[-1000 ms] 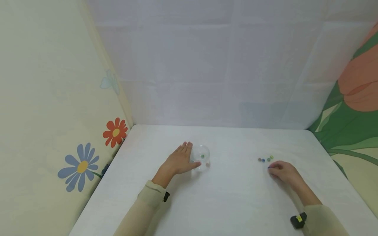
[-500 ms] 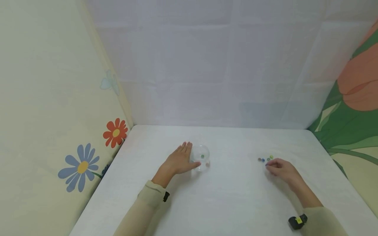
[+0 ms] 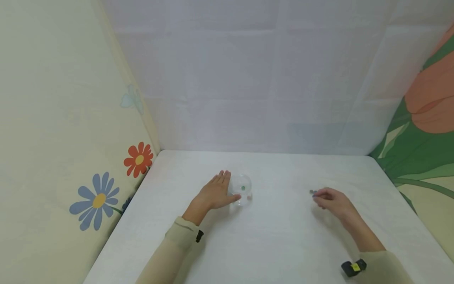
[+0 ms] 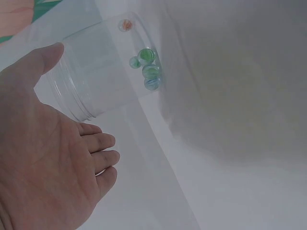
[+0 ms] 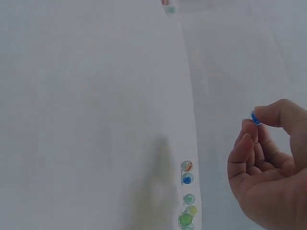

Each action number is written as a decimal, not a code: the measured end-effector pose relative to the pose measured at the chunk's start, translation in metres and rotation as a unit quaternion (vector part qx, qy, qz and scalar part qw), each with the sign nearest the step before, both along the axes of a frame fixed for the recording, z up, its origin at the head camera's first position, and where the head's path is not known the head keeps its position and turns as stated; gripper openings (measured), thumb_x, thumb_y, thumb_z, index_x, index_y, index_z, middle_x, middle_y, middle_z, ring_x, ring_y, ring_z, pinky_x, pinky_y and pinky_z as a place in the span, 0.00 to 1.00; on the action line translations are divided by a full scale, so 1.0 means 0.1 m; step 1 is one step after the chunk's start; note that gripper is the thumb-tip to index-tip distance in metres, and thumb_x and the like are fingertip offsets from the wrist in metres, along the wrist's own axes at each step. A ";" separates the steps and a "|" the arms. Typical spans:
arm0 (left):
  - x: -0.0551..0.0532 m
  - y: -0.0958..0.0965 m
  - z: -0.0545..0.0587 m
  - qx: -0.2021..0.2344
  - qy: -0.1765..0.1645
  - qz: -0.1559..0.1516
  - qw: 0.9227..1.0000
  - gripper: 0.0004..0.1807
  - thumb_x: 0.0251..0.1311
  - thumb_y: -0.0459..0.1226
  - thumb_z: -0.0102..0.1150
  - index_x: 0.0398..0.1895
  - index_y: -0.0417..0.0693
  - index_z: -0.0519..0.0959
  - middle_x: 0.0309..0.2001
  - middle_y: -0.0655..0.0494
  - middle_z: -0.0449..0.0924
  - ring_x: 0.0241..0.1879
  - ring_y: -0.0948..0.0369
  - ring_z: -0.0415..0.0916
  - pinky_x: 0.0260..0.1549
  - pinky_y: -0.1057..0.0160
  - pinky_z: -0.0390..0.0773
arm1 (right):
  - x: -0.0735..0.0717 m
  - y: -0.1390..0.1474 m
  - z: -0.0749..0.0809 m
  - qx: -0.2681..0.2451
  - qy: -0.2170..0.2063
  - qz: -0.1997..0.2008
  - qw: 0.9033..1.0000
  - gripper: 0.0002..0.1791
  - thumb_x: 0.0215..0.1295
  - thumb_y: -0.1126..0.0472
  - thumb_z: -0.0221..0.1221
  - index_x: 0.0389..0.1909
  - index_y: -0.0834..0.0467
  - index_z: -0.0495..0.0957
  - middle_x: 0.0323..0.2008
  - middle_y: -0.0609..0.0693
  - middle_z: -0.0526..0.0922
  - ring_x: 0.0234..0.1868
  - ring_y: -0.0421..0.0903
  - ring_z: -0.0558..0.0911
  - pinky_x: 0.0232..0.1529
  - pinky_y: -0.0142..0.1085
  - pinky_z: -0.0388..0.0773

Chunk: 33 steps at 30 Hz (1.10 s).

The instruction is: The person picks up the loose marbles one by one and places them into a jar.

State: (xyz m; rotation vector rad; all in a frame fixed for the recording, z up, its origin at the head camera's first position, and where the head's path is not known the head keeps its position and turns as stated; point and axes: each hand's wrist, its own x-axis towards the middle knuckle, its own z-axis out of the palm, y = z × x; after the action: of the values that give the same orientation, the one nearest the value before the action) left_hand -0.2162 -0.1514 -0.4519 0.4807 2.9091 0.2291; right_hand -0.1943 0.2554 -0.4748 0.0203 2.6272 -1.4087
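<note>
My left hand [image 3: 213, 195] lies against the left side of a clear plastic jar [image 3: 244, 179], fingers straight and thumb across its near side. In the left wrist view, several green and blue marbles [image 4: 151, 72] and an orange one [image 4: 125, 25] sit at the jar's bottom, beyond the threaded mouth. My right hand [image 3: 335, 203] pinches a blue marble [image 5: 255, 118] between thumb and fingertips, raised over the table. Below it in the right wrist view is a line of loose marbles: an orange-striped one [image 5: 187, 166], another blue one [image 5: 187, 178], and several green and yellow ones [image 5: 185, 219].
The table [image 3: 269, 244] has a white cloth, with a white sheet [image 3: 248, 79] hanging behind it. Flower-printed panels [image 3: 99, 201] stand at the left and right. A black device [image 3: 353, 267] is strapped at the right wrist.
My right hand has moved left and slightly away from me, carrying the blue marble, and now covers most of the loose marbles in the head view. The left hand and jar stay put.
</note>
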 end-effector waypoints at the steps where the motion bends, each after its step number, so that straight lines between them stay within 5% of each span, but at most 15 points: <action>1: 0.00 0.00 0.00 0.000 0.000 0.001 1.000 0.56 0.68 0.68 0.44 0.81 0.35 0.43 0.81 0.41 0.43 0.81 0.49 0.39 0.79 0.53 0.45 | 0.01 -0.01 0.01 -0.002 0.003 0.003 1.000 0.18 0.72 0.57 0.61 0.55 0.65 0.77 0.45 0.56 0.83 0.41 0.46 0.79 0.41 0.38 0.80; 13: 0.01 -0.01 0.00 0.002 -0.004 0.001 1.000 0.56 0.68 0.68 0.44 0.81 0.36 0.43 0.81 0.42 0.42 0.81 0.50 0.38 0.79 0.53 0.44 | 0.04 -0.17 0.08 -0.025 0.017 0.008 1.000 0.19 0.71 0.56 0.62 0.54 0.64 0.77 0.44 0.54 0.84 0.41 0.44 0.80 0.46 0.42 0.81; 33: 0.02 0.00 0.00 0.002 -0.002 0.000 1.000 0.56 0.68 0.68 0.44 0.81 0.36 0.42 0.81 0.41 0.42 0.81 0.50 0.38 0.79 0.54 0.44 | -0.01 -0.48 0.21 -0.085 0.044 0.030 0.995 0.16 0.69 0.62 0.64 0.52 0.67 0.78 0.42 0.54 0.84 0.39 0.43 0.80 0.40 0.32 0.81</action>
State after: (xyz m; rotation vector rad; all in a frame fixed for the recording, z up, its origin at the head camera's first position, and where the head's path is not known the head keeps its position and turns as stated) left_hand -0.2141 -0.1518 -0.4516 0.4792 2.9060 0.2343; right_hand -0.1949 0.2075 -0.4534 -0.1433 2.5423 -1.6412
